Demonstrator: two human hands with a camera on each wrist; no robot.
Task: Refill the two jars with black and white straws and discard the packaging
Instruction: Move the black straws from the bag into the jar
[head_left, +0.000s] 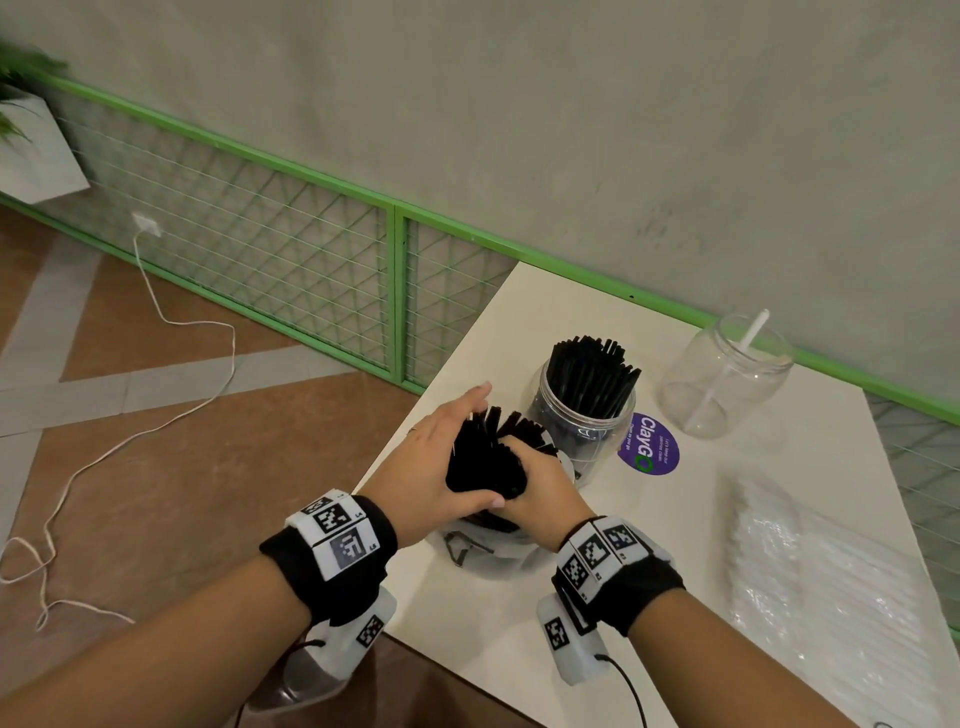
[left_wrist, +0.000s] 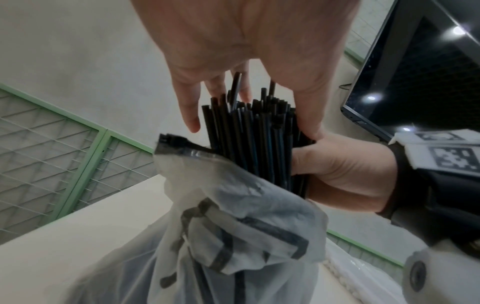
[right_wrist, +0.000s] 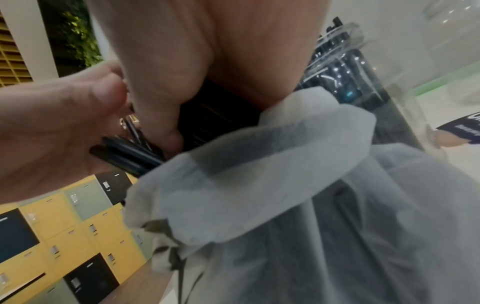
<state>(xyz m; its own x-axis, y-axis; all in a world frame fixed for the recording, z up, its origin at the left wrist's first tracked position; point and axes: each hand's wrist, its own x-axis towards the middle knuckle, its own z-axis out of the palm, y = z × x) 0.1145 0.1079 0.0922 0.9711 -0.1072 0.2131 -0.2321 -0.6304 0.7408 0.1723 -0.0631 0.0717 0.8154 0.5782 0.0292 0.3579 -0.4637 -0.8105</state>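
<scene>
Two jars (head_left: 587, 410) | white table (head_left: 649, 597) | right hand (head_left: 540, 493) clenches straws (head_left: 485, 457) | left hand (head_left: 441, 457) flat

jar of black straws (head_left: 584, 410) just beyond hands | bare tabletop (head_left: 649, 545) right | white straw pack (head_left: 831, 587) far right

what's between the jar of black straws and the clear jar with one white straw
In the head view, only bare white table separates the jar of black straws from the clear jar; the purple ClayGo sticker lies just in front of that gap.
</scene>
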